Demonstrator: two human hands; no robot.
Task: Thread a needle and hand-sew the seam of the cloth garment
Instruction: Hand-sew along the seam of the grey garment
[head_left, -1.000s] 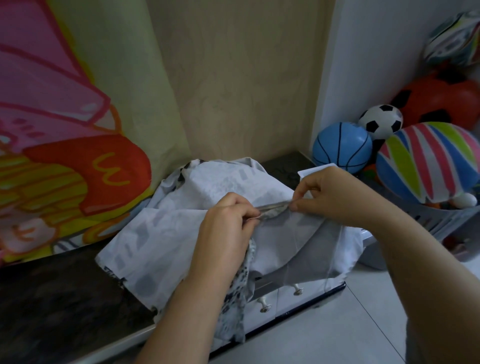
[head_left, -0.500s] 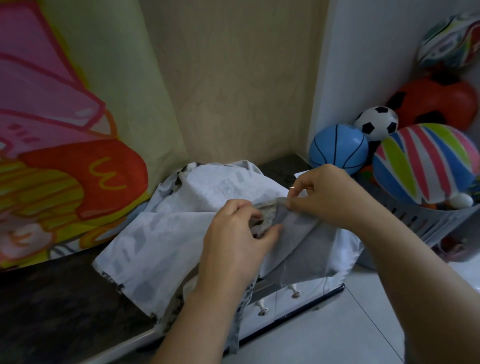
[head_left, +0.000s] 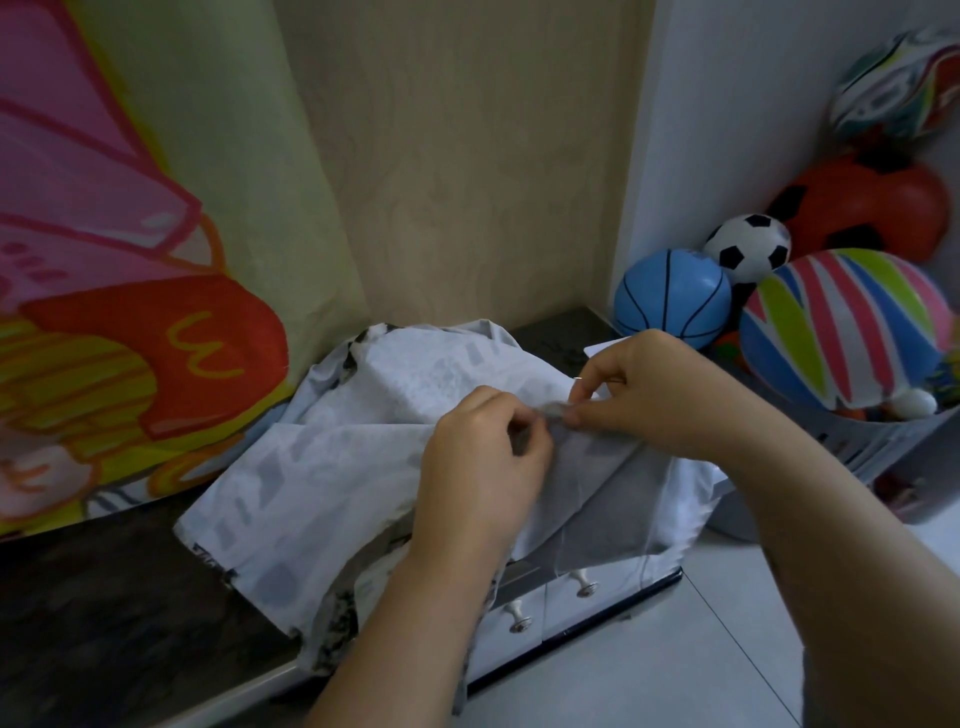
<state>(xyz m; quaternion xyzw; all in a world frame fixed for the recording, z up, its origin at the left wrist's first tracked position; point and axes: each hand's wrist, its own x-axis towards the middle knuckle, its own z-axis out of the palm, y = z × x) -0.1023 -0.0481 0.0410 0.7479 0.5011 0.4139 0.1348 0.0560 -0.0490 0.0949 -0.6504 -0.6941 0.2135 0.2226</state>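
Observation:
A white garment (head_left: 332, 467) with grey printed marks lies rumpled on a dark countertop (head_left: 104, 597), part of it hanging over the front edge. My left hand (head_left: 483, 473) pinches a raised fold of the cloth at the seam (head_left: 558, 410). My right hand (head_left: 644, 395) pinches the same fold from the right, thumb and forefinger pressed together; a thin needle tip (head_left: 576, 378) seems to stick out beside the forefinger. Thread is too fine to make out.
A colourful printed curtain (head_left: 130, 260) hangs at the left, against a beige wall. White drawers with knobs (head_left: 519, 621) sit below the counter. A grey basket (head_left: 872, 441) at the right holds several balls, among them a blue one (head_left: 672, 299) and a striped one (head_left: 847, 327).
My two hands have drawn closer together on the seam fold. The left hand's fingers went from spread under the cloth to pinching it beside the right hand's fingertips.

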